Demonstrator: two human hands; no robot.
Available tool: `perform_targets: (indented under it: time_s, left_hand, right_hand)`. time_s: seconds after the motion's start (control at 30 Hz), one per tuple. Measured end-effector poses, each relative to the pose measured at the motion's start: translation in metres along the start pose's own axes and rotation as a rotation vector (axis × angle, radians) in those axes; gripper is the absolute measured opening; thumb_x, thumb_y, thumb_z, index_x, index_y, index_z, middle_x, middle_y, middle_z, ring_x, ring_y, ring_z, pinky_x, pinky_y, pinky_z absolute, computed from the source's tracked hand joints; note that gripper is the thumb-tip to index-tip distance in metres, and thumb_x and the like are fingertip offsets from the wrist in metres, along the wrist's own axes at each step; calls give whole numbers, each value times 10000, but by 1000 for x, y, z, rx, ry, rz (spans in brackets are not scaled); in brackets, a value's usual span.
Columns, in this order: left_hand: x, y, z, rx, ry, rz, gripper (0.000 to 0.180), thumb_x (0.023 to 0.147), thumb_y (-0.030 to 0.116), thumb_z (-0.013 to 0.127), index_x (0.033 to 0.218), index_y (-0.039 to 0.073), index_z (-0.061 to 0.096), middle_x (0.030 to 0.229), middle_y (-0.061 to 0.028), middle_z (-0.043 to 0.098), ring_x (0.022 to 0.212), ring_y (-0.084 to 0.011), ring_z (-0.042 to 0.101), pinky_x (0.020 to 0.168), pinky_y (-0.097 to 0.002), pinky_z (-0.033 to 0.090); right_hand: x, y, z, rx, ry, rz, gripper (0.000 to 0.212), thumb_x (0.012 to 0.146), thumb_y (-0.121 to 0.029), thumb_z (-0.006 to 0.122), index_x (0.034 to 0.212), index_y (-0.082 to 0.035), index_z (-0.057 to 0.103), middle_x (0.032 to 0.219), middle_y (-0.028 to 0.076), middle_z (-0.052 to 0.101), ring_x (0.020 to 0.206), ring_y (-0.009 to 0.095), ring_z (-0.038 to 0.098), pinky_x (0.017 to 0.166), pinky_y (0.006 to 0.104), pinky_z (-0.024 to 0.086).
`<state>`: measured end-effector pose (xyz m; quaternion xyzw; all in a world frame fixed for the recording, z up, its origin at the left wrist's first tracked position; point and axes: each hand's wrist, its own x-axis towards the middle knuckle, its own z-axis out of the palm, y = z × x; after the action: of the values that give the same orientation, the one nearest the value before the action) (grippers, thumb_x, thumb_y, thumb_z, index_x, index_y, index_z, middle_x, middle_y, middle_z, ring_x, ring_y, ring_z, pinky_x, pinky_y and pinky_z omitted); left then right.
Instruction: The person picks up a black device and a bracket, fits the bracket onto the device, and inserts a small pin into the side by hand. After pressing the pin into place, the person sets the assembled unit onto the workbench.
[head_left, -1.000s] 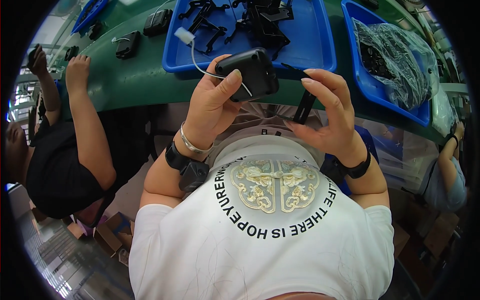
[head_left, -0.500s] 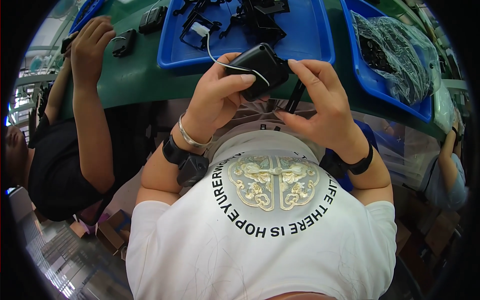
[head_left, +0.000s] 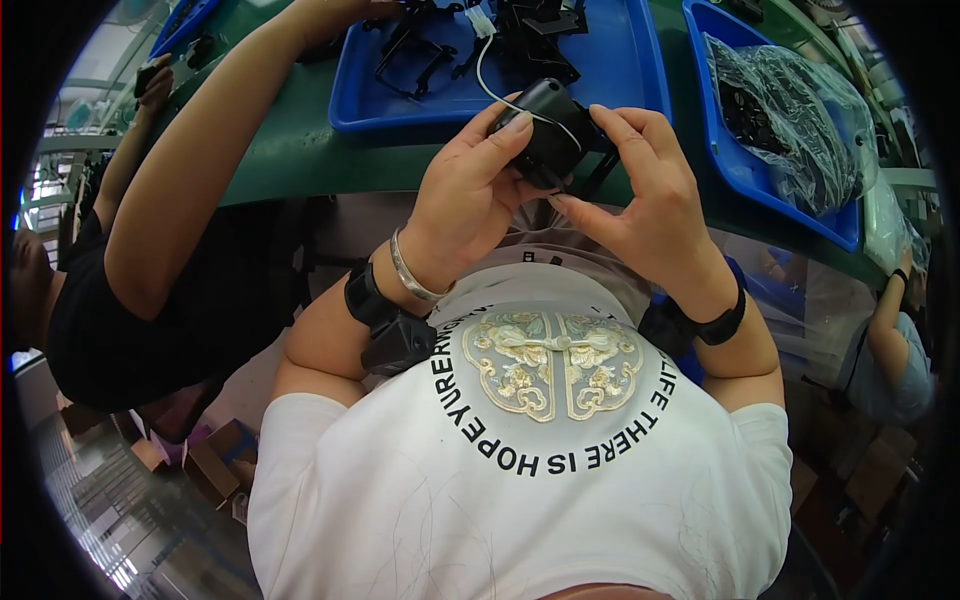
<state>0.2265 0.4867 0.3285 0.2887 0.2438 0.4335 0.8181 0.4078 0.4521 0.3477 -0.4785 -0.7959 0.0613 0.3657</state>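
My left hand (head_left: 462,195) is closed around a black rectangular plastic case (head_left: 552,135) with rounded corners, its thumb lying along the top. A thin white cable (head_left: 482,72) crosses the case and runs up to a white plug (head_left: 480,22) over the blue tray. On the other side, my right hand (head_left: 655,190) grips a black bracket (head_left: 603,165) between thumb and fingers. The bracket sits against the right side of the case; whether they are joined, I cannot tell. Both hands are above the table's near edge, just in front of the tray.
The blue tray (head_left: 640,85) holds several black frame parts (head_left: 405,60). To the right, another blue bin (head_left: 735,180) contains black parts under clear plastic wrap (head_left: 810,150). A co-worker's arm (head_left: 205,140) reaches across the green table (head_left: 300,165) from the left.
The case has shifted right and turned more upright, closing the gap to the bracket. The cable plug has moved up and right. The co-worker's arm has swung right to the tray's far left.
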Motion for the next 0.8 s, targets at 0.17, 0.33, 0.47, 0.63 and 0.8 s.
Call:
perform_targets:
  time_s: [0.17, 0.33, 0.47, 0.63, 0.8]
  left_hand:
    - [2, -11, 4, -94, -35, 59, 372, 937, 159, 474, 1277, 44, 376, 1148, -116, 534, 1015, -202, 577, 863, -373, 514]
    - [0, -21, 16, -110, 3, 189, 437, 903, 74, 516, 1287, 74, 307, 1199, -123, 481, 1074, -225, 541, 879, -377, 503]
    - [-2, -25, 24, 37, 43, 293, 485, 876, 14, 539, 1287, 99, 295, 1202, -120, 466, 1079, -233, 532, 889, -374, 497]
    - [1, -27, 24, 182, 162, 345, 512, 875, -1, 535, 1306, 128, 291, 1191, -121, 468, 1065, -244, 532, 877, -382, 504]
    - [-2, -12, 25, 152, 88, 224, 523, 866, 18, 556, 1307, 128, 300, 1178, -125, 478, 1044, -251, 551, 830, -405, 530]
  right_hand:
    - [-1, -2, 3, -20, 79, -25, 689, 578, -118, 800, 1186, 45, 518, 1079, 165, 521, 946, 300, 549, 792, 343, 480]
    - [1, -8, 3, -49, 143, -51, 715, 557, -103, 788, 1198, 45, 508, 1073, 155, 508, 946, 292, 522, 790, 349, 471]
    - [4, -10, 5, -75, 167, -70, 721, 558, -126, 784, 1201, 45, 507, 1063, 150, 501, 934, 287, 511, 787, 351, 463]
    - [-1, -7, 10, -54, 207, -69, 726, 572, -197, 796, 1192, 52, 511, 1063, 153, 499, 934, 292, 507, 789, 351, 459]
    - [-6, 6, -24, 73, 112, -142, 665, 620, -252, 799, 1163, 29, 538, 1079, 154, 516, 926, 293, 532, 771, 346, 472]
